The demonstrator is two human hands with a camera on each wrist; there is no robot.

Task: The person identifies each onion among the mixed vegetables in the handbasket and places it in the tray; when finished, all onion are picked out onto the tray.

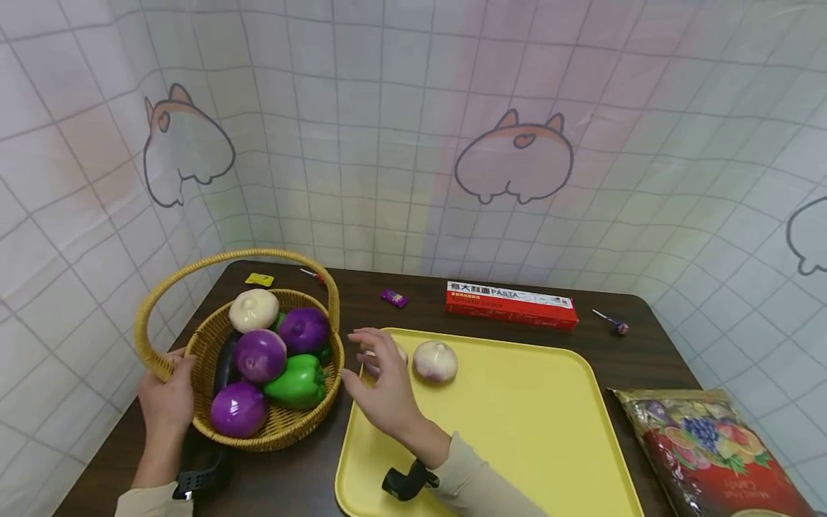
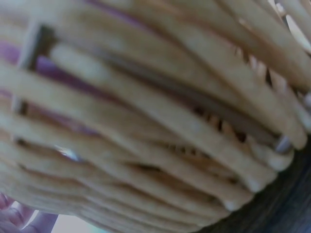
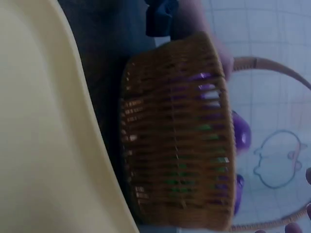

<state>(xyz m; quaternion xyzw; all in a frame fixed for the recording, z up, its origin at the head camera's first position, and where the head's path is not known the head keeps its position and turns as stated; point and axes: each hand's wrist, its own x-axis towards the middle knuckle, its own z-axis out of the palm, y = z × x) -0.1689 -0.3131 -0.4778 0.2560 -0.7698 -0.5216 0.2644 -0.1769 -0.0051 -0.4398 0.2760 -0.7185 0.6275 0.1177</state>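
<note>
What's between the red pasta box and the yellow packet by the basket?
In the head view, a small purple wrapped candy lies on the dark table between the pasta box and the yellow packet.

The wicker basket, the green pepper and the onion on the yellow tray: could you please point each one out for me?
wicker basket (image 1: 274, 434), head view, on its woven front wall.
green pepper (image 1: 297, 382), head view, on its glossy side.
onion (image 1: 436, 360), head view, on its rounded top.

Head view: from above and behind the hands, facing forward and down over the table (image 1: 491, 305) | Left wrist view: pressed close against the basket (image 2: 160, 121) weave, blurred | Right wrist view: low, facing sideways across the tray (image 3: 43, 145) toward the basket's outer wall | Shared: basket in all three views.
</note>
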